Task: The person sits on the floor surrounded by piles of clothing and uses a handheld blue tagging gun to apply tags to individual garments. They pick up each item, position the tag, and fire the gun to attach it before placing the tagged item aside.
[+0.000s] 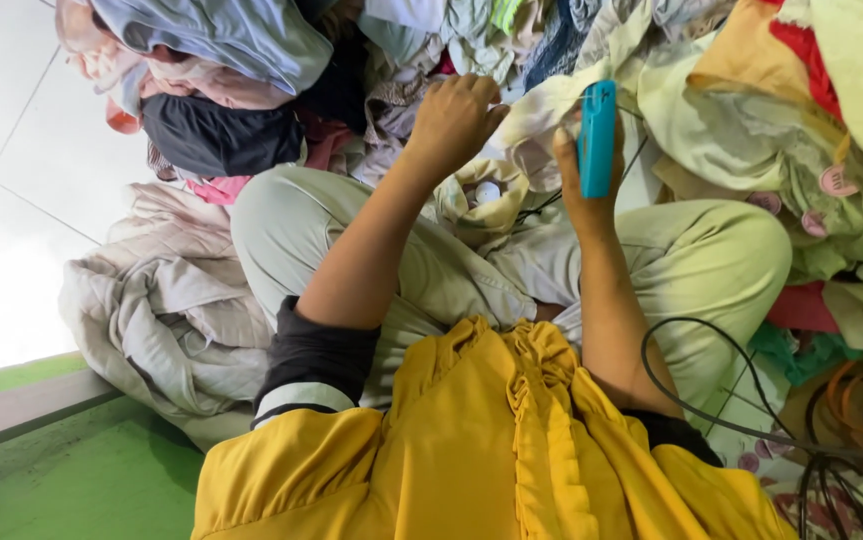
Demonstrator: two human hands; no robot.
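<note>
I sit cross-legged in pale green trousers (711,260) and a yellow top (481,440). My left hand (451,115) is a closed fist gripping a pale cream garment (526,120) at the edge of the clothes pile. Beside it, my right hand (583,190) holds a slim turquoise handheld device (597,135) upright, with a thin black cord (551,200) running from it over the cloth. A crumpled cream piece with a small white round thing (486,192) lies in my lap between the two hands.
A big heap of mixed clothes (251,60) fills the far side and the right. A beige quilted blanket (171,310) lies at the left on white floor tiles (11,150). Near me are a green mat (81,480), black cables (751,425) and an orange cord (851,400).
</note>
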